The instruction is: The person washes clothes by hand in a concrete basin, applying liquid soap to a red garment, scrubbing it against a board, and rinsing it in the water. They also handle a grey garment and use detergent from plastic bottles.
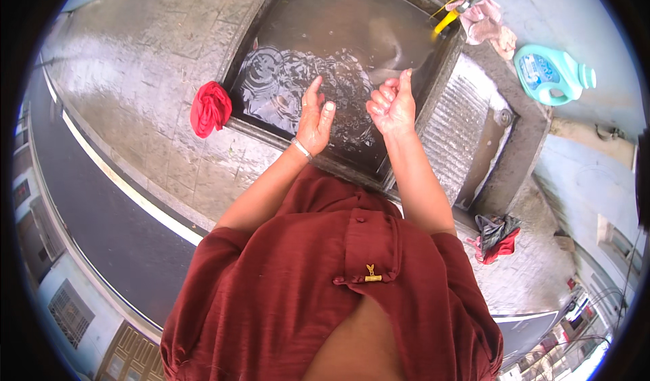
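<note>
Murky water fills a stone basin (424, 107) in front of me, with rings spreading over its near half. My left hand (316, 124) is above the water near the front rim, fingers apart and holding nothing. It looks wet, and a silvery bracelet (301, 149) circles its wrist. Farther right, my right hand (392, 104) has its fingers curled into the palm and its thumb raised; nothing shows in it. Behind that hand a pale shape (391, 53) appears in the water, too blurred to name. A bunched red cloth (210, 109) rests on the basin's front left corner.
Right of the basin lies a ridged washboard slab (454, 122) in a stone trough. A turquoise detergent bottle (551, 75) is beyond it, near pink cloths (482, 20) and a tap with a yellow spout (447, 23). Dark and red cloth (497, 236) hangs at the trough's near edge.
</note>
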Motion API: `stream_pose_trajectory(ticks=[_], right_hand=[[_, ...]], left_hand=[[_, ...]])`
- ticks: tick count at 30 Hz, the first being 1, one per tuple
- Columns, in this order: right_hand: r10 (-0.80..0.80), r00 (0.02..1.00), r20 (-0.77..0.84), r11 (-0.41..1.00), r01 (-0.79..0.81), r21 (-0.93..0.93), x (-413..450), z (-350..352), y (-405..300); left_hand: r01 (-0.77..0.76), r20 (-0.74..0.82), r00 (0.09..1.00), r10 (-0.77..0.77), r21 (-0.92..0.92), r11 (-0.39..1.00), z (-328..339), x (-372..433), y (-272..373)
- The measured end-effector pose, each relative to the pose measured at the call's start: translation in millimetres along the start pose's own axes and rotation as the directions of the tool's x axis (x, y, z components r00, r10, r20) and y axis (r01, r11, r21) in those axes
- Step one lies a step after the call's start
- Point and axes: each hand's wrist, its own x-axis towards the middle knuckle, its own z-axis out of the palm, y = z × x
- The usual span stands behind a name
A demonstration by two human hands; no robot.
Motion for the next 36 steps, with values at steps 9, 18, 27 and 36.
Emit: stream_pose_trajectory(ticks=[9,18,27,36], right_hand=[[-0.1,0.994,0.048,0.992,0.103,-0.069,13.2,1.2,-10.3],[-0.111,0.993,0.028,0.986,0.113,-0.12,29.2,-2.3,-9.7],[-0.147,0.987,-0.058,0.986,0.141,-0.094,30.4,-14.3,-10.4],[-0.118,0.913,0.39,0.988,0.066,0.143,1.0,-51.8,-44.1]], left_hand=[[0.166,0.118,0.978,-0.172,0.06,0.984,-20.0,-23.2,-40.5],[0.171,0.148,0.968,-0.205,0.212,0.962,-45.0,-12.5,-43.3],[0.191,0.232,0.941,-0.247,0.239,0.952,-54.8,-4.1,-48.7],[0.234,0.186,0.945,-0.269,0.191,0.953,-58.6,-20.6,-27.9]])
